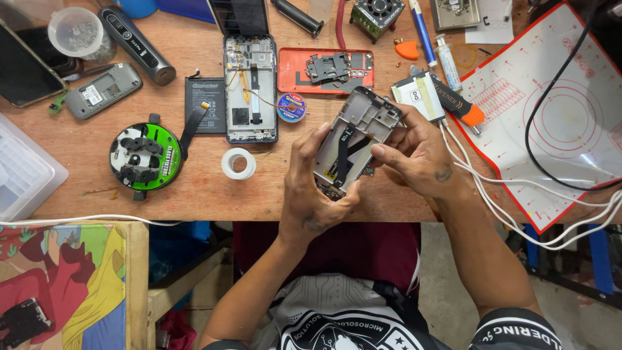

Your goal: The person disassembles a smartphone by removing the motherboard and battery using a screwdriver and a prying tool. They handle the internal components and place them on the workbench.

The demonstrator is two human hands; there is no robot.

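Both hands hold one opened phone frame just above the near edge of the wooden table. The left hand has its fingers closed around the lower end of the frame, with the thumb pressed on the long side. The right hand clamps the upper end, with the thumb lying across the inside next to a black flex ribbon.

I think the thin ribbon could tear if a thumb slides over it, and the frame could slip down to the lap because it is over the edge.

To the left of the frame lies a white tape roll, and further left a round green and black holder. Behind the frame there is a small solder wick spool, then another opened phone and a black battery. Further behind the frame lies an orange back cover.

White cables run to the right of the frame, over a silicone mat.

The fingertips under the frame are hidden. The small parts inside it are hard to make out, and the things at the far edge are cut off.
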